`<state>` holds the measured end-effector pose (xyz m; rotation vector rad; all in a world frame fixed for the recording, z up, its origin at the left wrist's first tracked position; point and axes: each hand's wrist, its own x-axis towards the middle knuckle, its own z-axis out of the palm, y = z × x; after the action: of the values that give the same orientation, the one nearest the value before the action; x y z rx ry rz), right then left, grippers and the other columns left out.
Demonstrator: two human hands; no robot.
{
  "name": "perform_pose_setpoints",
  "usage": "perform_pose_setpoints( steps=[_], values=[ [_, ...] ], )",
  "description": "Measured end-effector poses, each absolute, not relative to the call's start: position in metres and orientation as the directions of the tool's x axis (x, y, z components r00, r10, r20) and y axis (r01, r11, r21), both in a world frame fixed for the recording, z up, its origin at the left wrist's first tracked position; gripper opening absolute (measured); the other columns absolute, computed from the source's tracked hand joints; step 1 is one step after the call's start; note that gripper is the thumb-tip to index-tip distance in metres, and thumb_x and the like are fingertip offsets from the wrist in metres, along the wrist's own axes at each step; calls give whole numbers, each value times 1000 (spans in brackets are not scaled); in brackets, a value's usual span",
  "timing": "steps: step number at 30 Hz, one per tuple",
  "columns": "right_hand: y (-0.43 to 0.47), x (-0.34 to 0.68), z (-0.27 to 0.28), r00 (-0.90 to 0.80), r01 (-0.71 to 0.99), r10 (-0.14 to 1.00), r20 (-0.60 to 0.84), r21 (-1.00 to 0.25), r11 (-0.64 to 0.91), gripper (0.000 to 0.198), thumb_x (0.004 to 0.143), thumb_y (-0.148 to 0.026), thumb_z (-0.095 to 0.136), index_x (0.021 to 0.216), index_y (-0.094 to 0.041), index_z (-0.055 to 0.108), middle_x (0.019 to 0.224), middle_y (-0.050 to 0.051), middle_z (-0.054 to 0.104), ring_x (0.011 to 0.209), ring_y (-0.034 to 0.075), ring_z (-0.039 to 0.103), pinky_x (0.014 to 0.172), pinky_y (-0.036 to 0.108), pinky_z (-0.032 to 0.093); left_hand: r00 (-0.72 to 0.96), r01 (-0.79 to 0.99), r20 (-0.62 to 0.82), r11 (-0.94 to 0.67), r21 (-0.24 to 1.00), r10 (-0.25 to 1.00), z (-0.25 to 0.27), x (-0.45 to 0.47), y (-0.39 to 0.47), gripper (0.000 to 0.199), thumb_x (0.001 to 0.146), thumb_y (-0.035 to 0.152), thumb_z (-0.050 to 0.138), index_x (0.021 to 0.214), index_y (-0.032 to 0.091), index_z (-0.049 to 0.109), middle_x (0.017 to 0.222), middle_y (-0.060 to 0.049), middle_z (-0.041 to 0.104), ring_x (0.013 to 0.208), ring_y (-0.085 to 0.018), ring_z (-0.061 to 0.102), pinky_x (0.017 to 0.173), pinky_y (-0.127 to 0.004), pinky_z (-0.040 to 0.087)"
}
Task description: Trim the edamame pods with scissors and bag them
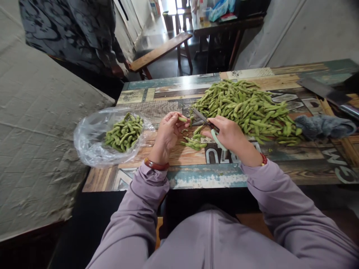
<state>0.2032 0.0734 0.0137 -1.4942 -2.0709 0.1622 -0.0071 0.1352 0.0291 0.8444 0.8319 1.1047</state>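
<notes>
Between the fingertips of my left hand (168, 131) is a green soybean pod (182, 119). My right hand (227, 131) grips scissors (217, 140) with pale green handles, their dark blades pointing up and left, close to the left fingers. A few loose pods (194, 143) lie on the table between my hands, with small trimmed bits around them. Beyond my right hand spreads a large heap of pods (241, 106). To the left of my left hand, a clear plastic bag (89, 136) lies open with a smaller pile of pods (125, 132) in it.
A grey cloth (325, 127) lies at the right of the patterned table (196, 175), with a cleaver (322, 91) behind it. Across the table stands a person in a dark patterned top (70, 30), beside a wooden bench (162, 50). A white wall (36, 112) borders the left.
</notes>
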Motion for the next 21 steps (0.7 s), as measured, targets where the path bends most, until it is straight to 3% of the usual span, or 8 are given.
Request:
perform_pose_setpoints(
  steps=[3,5,7,10,13,17,21],
  values=[
    [75,206,14,-156,838,904,399,-430,335,38,88,-44,68,115,-18,66,105,13,69,99,31,66,81,38,52,252,-300,-163,237,924,954,27,-3,135,12,82,26,67,85,18,59,62,5,54,53,-10,57,57,-22,50],
    [75,207,15,-148,842,902,407,-427,330,38,88,-44,68,116,-19,66,106,13,69,99,31,66,82,39,53,261,-110,-128,161,981,957,24,1,133,9,80,24,68,84,17,63,59,5,51,46,-7,46,50,-19,41],
    [75,207,16,-149,846,900,410,-418,330,37,89,-44,66,116,-20,66,106,13,69,99,31,66,81,39,53,281,135,-34,-5,991,959,19,6,132,6,77,21,69,78,16,67,59,3,53,50,-9,44,52,-20,37],
    [74,206,16,-142,852,897,418,-410,326,36,91,-45,63,115,-19,66,106,13,69,98,31,66,80,40,53,353,408,121,-270,872,928,15,11,131,3,72,19,72,74,17,71,70,-2,62,66,-14,52,64,-24,39],
    [74,206,17,-143,852,896,421,-408,328,36,91,-46,62,114,-19,67,105,13,69,98,31,66,80,40,53,411,563,154,-383,732,898,13,13,131,3,73,21,72,75,19,73,77,-5,62,70,-17,53,70,-28,39],
    [74,205,16,-151,852,900,408,-408,328,34,91,-44,63,114,-19,67,104,13,69,98,31,66,80,40,53,394,572,163,-380,727,905,13,15,131,3,70,17,72,71,19,71,75,-4,59,67,-17,51,69,-28,39],
    [74,206,19,-144,843,905,399,-429,323,36,89,-43,65,115,-18,67,105,13,68,98,31,66,80,40,53,280,305,135,-222,926,950,14,10,134,13,65,17,78,68,17,65,69,-1,57,67,-14,51,64,-24,40]
  ],
)
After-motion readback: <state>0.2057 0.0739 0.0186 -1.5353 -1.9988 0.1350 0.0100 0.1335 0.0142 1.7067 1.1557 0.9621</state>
